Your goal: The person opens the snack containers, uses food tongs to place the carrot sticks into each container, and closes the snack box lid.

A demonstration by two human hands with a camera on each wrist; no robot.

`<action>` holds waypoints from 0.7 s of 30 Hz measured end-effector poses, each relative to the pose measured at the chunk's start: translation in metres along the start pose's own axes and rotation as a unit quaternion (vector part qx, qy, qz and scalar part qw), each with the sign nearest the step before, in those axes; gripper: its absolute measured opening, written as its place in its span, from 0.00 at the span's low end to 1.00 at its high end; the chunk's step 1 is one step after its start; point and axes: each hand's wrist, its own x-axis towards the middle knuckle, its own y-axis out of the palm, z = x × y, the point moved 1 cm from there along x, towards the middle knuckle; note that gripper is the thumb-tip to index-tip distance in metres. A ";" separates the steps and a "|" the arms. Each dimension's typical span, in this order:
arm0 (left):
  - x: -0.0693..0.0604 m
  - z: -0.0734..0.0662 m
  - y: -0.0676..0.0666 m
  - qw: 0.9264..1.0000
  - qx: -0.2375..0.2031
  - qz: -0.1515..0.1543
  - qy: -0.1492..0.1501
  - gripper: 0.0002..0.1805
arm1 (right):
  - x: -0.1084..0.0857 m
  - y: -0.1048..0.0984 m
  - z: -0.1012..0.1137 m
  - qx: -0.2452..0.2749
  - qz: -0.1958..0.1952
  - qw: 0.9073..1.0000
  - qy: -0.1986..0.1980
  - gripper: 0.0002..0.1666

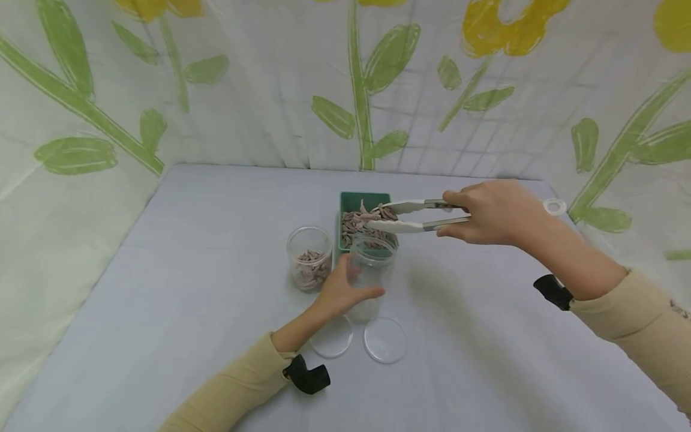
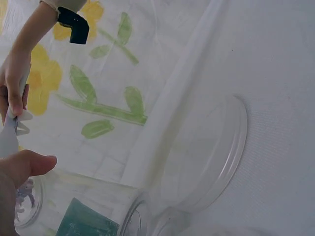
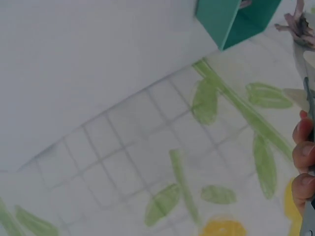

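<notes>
My left hand (image 1: 341, 289) grips a clear jar (image 1: 376, 277) in front of the green box (image 1: 364, 197); its thumb lies along the jar's side. In my right hand (image 1: 493, 213) are white-tipped tongs (image 1: 402, 227), held sideways over the box and jar. Between the tips hangs a clump of thin, purplish-grey dried strips (image 3: 298, 27), clearest in the right wrist view. More such strips (image 1: 353, 227) fill the box. To the left of the held jar stands a second clear jar (image 1: 309, 243), partly filled with the strips. The held jar's contents are hard to make out.
Two clear round lids lie on the table nearer me, one lid (image 1: 385, 341) to the right and the other lid (image 1: 336, 342) partly behind my left wrist. A flower-printed curtain (image 1: 270, 90) hangs along the table's far edge (image 1: 243, 165).
</notes>
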 end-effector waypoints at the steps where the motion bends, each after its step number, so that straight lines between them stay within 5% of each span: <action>1: 0.000 0.000 0.000 1.000 0.000 0.001 -0.002 0.46 | -0.002 -0.003 0.000 -0.005 -0.007 1.000 -0.007 0.22; 12: -0.001 -0.004 0.001 1.000 0.004 0.012 0.007 0.47 | -0.011 -0.030 -0.004 -0.064 -0.029 0.994 -0.083 0.25; 21: -0.002 -0.004 0.002 0.999 0.011 0.018 0.029 0.47 | -0.001 -0.045 0.014 -0.152 0.073 0.975 -0.145 0.31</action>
